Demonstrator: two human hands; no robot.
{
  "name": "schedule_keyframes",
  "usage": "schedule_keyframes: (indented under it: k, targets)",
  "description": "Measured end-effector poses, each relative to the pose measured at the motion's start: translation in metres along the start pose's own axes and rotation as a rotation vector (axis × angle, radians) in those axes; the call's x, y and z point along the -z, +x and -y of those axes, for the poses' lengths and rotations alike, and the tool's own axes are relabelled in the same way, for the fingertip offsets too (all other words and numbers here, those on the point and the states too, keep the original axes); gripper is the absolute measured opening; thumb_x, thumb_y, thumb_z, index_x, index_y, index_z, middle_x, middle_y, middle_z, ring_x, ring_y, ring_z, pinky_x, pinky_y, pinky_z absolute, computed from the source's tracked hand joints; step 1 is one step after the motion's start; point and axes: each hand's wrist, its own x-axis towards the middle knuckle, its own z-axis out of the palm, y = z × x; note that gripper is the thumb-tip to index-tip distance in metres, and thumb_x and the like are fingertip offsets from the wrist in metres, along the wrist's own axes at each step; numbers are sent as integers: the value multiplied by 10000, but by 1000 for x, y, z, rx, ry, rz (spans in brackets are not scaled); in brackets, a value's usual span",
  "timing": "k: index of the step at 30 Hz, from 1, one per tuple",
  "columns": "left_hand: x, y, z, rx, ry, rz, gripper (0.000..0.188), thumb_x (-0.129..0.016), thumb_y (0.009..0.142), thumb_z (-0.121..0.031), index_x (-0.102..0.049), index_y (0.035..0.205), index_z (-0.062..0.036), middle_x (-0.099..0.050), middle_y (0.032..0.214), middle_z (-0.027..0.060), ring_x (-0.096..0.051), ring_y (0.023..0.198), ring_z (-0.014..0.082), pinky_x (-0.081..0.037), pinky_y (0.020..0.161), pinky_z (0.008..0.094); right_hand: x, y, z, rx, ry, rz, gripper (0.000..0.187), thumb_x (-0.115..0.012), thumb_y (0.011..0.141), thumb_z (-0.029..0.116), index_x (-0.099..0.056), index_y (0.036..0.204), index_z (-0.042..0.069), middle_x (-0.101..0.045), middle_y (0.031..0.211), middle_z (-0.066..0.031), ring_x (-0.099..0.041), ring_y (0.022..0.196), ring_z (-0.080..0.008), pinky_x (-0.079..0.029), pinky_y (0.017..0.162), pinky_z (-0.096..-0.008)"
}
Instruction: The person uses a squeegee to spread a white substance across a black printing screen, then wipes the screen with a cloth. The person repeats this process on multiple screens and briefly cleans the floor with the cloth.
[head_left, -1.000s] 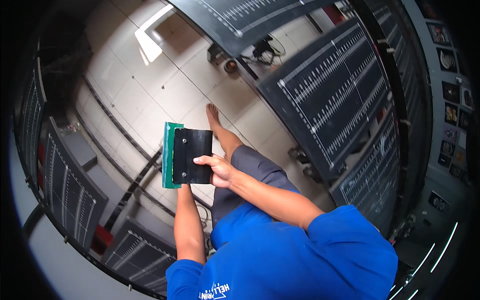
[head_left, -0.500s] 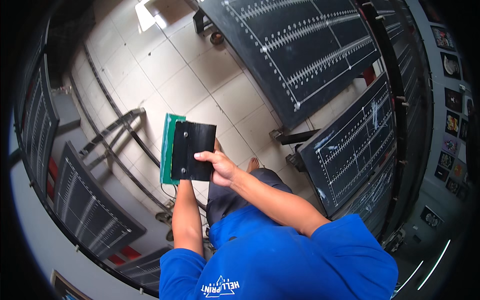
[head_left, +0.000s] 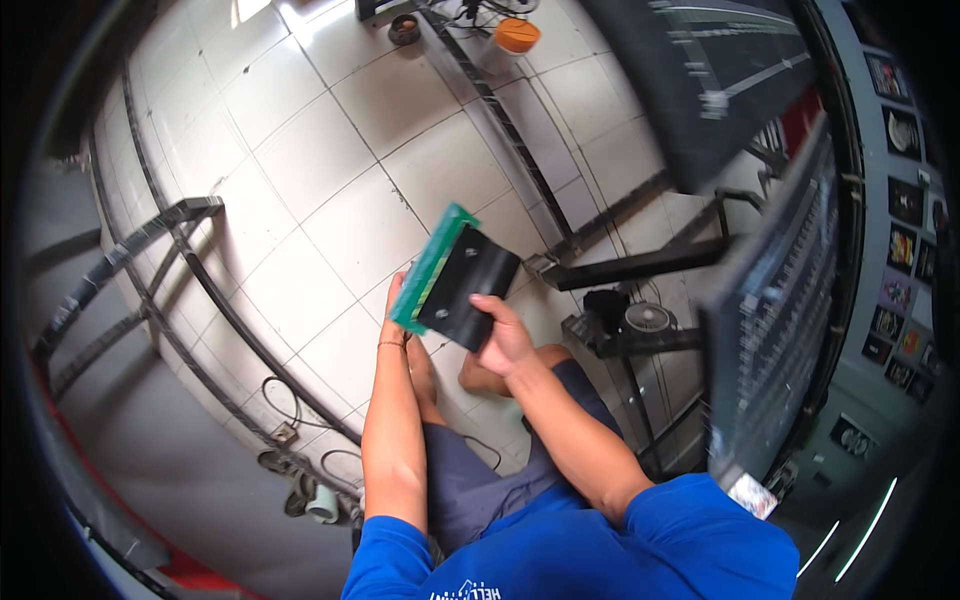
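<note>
A screen-printing squeegee with a black, bolted body (head_left: 465,290) and a long green blade (head_left: 432,268) is held tilted in front of me, above the tiled floor. My right hand (head_left: 503,335) grips the black body at its near right corner, thumb on top and fingers underneath. At the green blade's lower left side is my left hand (head_left: 395,305), holding it from below. Most of the left fingers are hidden behind the squeegee.
Dark printing boards (head_left: 770,310) with white ruled markings stand at the right on black metal arms (head_left: 640,265). A black frame (head_left: 150,240) runs along the left. An orange-lidded tub (head_left: 517,38) is at the far side; a pale mug (head_left: 322,505) sits at lower left.
The squeegee and both hands have moved right and tilted clockwise. The boards at the right have swung or shifted in view, showing more floor and frame. A bit of the left hand now shows.
</note>
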Motion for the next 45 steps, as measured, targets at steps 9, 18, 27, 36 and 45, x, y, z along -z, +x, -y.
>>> schedule_keyframes:
  k: [9,18,27,36,45]
  targets:
    - [-25,227,13,-727,1057,-416,378,-509,793,13,-599,1157,-39,-666,1040,253,-636,987,430,-500,867,460,196,94,96,252,-139,-35,452,-562,892,112,-475,1305,-49,-614,1226,-173,-613,1127,-307,-468,1023,-437]
    - [-93,442,51,-1281,1503,5,220,-488,875,-38,-628,1044,-36,-664,1059,171,-635,1022,337,-529,843,416,274,95,141,562,-37,22,456,-548,916,239,-536,1286,-27,-663,1161,-189,-663,1056,-338,-548,922,-494]
    - [-63,467,134,-1399,2037,244,101,-542,864,-99,-615,899,-38,-654,929,125,-657,940,260,-547,820,382,299,37,139,583,94,-69,471,-529,935,335,-571,1249,-14,-662,1174,-174,-670,1045,-336,-571,885,-470]
    - [-62,360,83,-772,1287,181,292,-505,777,18,-663,1022,-3,-677,975,234,-654,942,396,-515,841,435,262,72,149,651,-7,75,408,-559,927,249,-566,1230,-25,-681,1113,-162,-685,1006,-285,-585,853,-395]
    - [56,269,205,-938,1724,80,364,-481,880,-28,-574,1232,-24,-623,1198,179,-555,1202,356,-461,998,401,246,82,144,663,15,30,350,-562,930,229,-594,1188,-4,-702,1071,-140,-714,920,-270,-627,730,-381]
